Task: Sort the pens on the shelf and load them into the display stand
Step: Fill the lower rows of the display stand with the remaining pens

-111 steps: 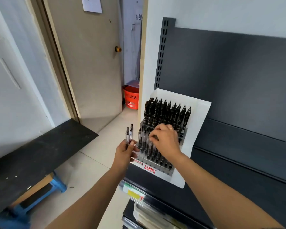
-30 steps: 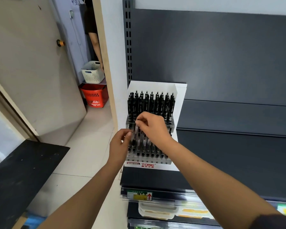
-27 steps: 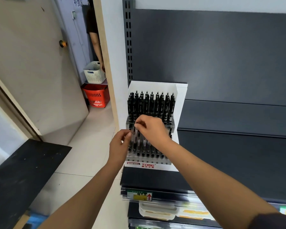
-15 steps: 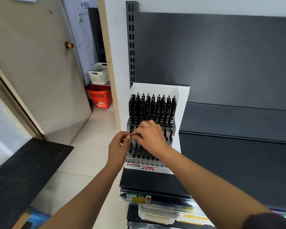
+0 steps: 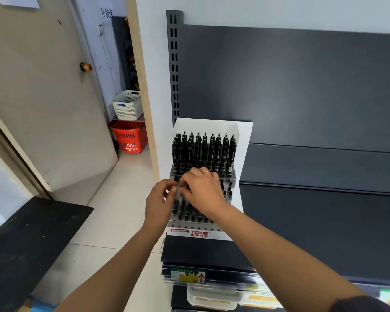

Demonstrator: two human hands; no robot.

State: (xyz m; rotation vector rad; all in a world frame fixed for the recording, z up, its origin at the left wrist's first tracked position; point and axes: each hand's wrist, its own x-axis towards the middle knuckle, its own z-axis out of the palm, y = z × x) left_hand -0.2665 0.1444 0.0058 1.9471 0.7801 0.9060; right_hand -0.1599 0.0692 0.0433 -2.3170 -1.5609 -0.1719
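A white display stand (image 5: 244, 152) marked TOME sits at the left end of a dark grey shelf (image 5: 320, 224). Its back row is packed with upright black pens (image 5: 203, 152), and more pens fill the lower front rows. My left hand (image 5: 158, 204) and my right hand (image 5: 204, 192) meet at the stand's front left corner. Between their fingertips stands a clear-barrelled pen (image 5: 178, 200), upright over the front rows, and both hands pinch it near its top. My right hand hides much of the middle rows.
A price label (image 5: 187, 275) hangs on the shelf's front edge, with stocked shelves below. Left of the shelving, a red basket (image 5: 128, 136) and a white basket (image 5: 127, 104) sit on the floor by a beige door (image 5: 43, 109). A black board (image 5: 27, 244) lies at lower left.
My left hand held two pens away from the stand; now it is at the stand's front left corner beside my right hand. The view has swung to face the stand.
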